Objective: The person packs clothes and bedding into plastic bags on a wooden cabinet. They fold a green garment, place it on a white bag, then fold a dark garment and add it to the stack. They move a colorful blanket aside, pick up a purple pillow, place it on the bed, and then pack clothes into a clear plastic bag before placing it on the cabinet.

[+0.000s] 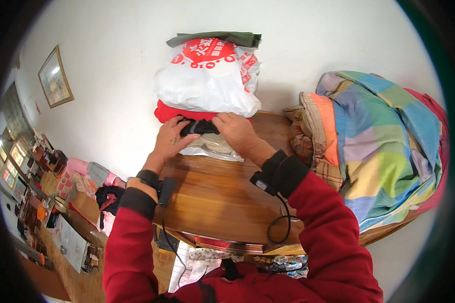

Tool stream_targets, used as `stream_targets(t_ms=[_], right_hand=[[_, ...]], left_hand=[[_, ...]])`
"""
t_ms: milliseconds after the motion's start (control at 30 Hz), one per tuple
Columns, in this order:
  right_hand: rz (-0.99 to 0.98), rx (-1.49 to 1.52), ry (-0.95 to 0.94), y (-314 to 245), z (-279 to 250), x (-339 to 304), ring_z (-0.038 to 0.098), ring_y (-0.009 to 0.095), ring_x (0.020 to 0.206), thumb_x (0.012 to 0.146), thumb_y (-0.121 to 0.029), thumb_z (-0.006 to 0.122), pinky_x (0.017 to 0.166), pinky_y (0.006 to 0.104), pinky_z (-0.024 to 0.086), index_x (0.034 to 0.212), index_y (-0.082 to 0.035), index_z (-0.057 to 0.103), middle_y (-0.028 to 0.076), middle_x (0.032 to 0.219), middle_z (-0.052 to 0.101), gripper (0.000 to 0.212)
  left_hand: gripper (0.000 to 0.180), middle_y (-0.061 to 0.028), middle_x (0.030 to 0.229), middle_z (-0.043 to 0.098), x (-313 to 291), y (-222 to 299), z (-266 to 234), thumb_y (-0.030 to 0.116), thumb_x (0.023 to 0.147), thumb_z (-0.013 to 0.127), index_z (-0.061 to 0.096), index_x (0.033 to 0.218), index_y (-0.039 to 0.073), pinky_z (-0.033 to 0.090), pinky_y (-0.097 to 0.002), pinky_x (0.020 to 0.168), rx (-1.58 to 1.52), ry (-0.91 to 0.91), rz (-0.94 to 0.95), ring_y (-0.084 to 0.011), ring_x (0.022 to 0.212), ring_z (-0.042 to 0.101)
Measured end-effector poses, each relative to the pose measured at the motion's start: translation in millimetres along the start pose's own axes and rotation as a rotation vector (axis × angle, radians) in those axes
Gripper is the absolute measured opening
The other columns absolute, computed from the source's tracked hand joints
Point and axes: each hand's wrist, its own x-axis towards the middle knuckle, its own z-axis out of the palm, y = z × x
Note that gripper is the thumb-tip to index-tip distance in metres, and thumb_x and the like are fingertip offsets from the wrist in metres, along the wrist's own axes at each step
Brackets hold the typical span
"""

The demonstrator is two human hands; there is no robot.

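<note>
Black cloth is lying between my left fingers, standing wide of the thumb, and my right fingers, bending; whether they are gripping, I cannot tell. Perhaps they are steadying it, so the white bag, resting beyond them on red cloth, is not sliding.

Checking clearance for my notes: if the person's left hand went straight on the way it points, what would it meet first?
Probably the bright red cloth beneath the white plastic bag with red print, just beyond the left hand; exact depth is unclear.
</note>
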Motion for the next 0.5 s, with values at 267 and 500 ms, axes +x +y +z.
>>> stream_targets(t_ms=[267, 500], right_hand=[[0.060, -0.010, -0.241, -4, 4, -12, 0.051, 0.022, 0.097, 0.077, -0.009, 0.046, 0.078, 0.0320, 0.044, 0.110, -0.007, 0.052, 0.006, 0.109, 0.053, 0.034], [0.060, -0.083, -0.258, -11, 6, -17, 0.049, 0.025, 0.103, 0.076, -0.012, 0.048, 0.080, 0.0361, 0.042, 0.106, -0.008, 0.054, 0.010, 0.116, 0.050, 0.031]], left_hand=[[0.068, -0.0198, 0.119, 0.047, -1, -4, 7, 0.056, 0.075, 0.054, 0.054, 0.112, 0.000, 0.032, -0.0389, 0.096, 0.076, -0.124, -0.118, -0.0332, 0.113, 0.042], [0.047, -0.0190, 0.110, 0.054, 0, 13, -2, 0.034, 0.074, 0.063, 0.057, 0.107, 0.001, 0.037, -0.0416, 0.089, -0.012, 0.037, 0.099, -0.0354, 0.107, 0.047]])
